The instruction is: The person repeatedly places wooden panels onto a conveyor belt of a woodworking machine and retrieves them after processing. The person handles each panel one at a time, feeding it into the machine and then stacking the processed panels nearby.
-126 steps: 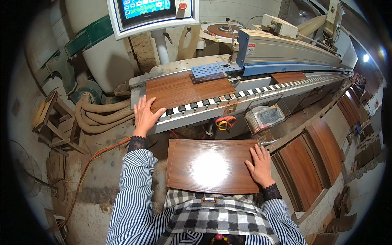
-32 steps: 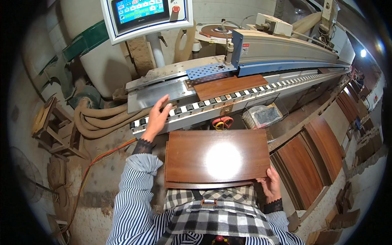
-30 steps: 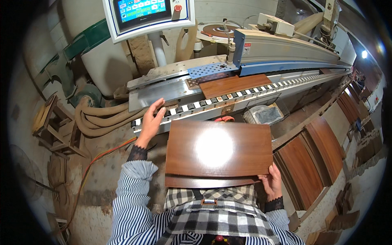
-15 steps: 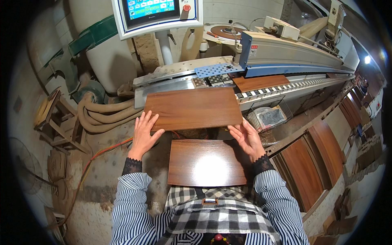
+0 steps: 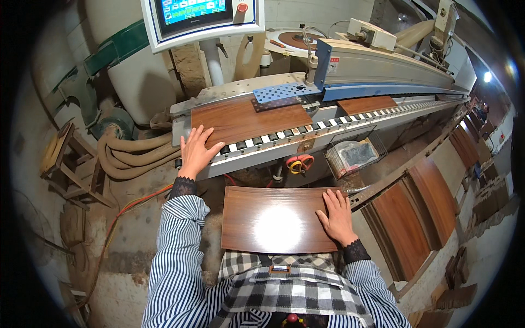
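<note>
My left hand [image 5: 199, 150] is open, its fingertips resting on the front left corner of a wood-grain board [image 5: 246, 120]. This board lies along the machine's roller track [image 5: 262, 141], its back part at a blue perforated plate [image 5: 276, 92]. Farther right on the machine sits another brown board [image 5: 366, 104], below the long blue guard [image 5: 394, 87]. Close to my body is a glossy brown board [image 5: 251, 218] with a bright reflection. My right hand [image 5: 336, 218] lies open on its right end, fingers spread.
A control screen [image 5: 194, 13] stands above the machine. Hoses [image 5: 126, 161] and a wooden stool [image 5: 71, 169] are at left, a cable on the floor. A wire basket [image 5: 353, 156] and yellow-red scissor-like item [image 5: 299, 163] hang below the track. Stacked boards [image 5: 402, 227] line the right side.
The board that both hands carried half a second ago now lies on the machine. My right hand has moved onto the board near me. The board ahead has shifted right along the track.
</note>
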